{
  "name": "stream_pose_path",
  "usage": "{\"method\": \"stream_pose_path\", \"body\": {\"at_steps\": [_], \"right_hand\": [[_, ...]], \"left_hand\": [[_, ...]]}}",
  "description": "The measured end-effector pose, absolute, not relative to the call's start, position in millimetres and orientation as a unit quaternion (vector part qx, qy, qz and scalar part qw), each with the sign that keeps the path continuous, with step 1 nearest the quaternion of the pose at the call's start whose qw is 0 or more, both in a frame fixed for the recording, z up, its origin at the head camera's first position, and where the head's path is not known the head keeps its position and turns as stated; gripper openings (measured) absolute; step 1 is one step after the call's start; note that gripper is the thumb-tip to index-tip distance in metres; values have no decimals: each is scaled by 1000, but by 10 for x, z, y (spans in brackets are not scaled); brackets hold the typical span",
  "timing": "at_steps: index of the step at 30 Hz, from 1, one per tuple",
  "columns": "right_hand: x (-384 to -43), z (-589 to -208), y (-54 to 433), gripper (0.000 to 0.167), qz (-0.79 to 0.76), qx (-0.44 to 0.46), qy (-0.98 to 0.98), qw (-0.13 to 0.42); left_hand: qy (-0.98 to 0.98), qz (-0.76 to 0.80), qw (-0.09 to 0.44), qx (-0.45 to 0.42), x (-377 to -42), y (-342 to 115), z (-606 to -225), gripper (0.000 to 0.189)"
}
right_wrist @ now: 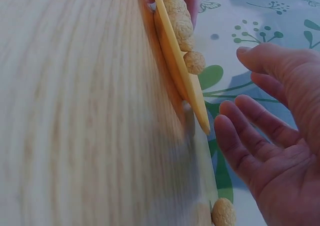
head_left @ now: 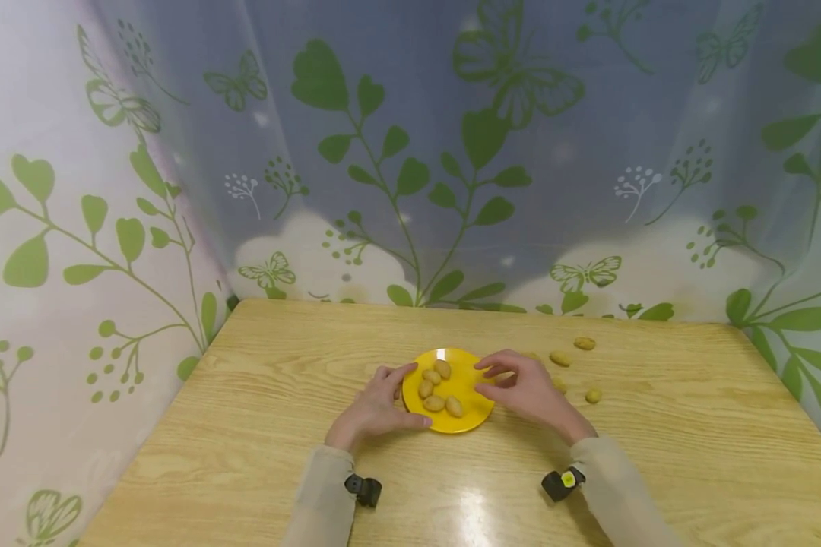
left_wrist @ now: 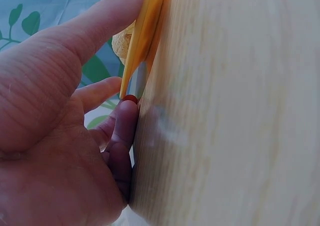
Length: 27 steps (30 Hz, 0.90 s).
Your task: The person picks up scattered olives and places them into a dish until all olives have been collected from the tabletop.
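A yellow plate [head_left: 475, 416] lies on the table with several small tan potatoes [head_left: 434, 403] on its left half. My left hand [head_left: 372, 406] holds the plate's left rim, thumb on top; in the left wrist view, fingertips reach the rim's underside. Over the right side of the plate is my right hand [head_left: 525, 387], its fingers apart and slightly bent. The right wrist view shows nothing between that hand's thumb and fingers. Several more potatoes [head_left: 593, 396] lie on the table to the right, some partly hidden behind the right hand.
The wooden table [head_left: 260, 425] meets a hanging curtain [head_left: 397, 228] with leaf and butterfly prints at its back edge. Another printed cloth [head_left: 61, 304] hangs along the left side. Two of the loose potatoes [head_left: 584, 343] sit towards the back.
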State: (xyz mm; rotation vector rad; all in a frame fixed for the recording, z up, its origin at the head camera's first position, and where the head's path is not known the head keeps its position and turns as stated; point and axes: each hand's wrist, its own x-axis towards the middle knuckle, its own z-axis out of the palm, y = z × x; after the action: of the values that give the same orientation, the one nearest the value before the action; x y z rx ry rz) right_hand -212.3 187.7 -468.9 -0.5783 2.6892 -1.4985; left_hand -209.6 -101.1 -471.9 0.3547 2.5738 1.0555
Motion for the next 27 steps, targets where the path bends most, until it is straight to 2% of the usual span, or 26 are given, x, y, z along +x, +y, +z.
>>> {"method": "stream_pose_path", "body": {"at_steps": [27], "right_hand": [[-1925, -4624, 2296, 30, -455, -151, 877, -36]], "left_hand": [[906, 368, 165, 129, -2102, -1018, -4736, 99]]}}
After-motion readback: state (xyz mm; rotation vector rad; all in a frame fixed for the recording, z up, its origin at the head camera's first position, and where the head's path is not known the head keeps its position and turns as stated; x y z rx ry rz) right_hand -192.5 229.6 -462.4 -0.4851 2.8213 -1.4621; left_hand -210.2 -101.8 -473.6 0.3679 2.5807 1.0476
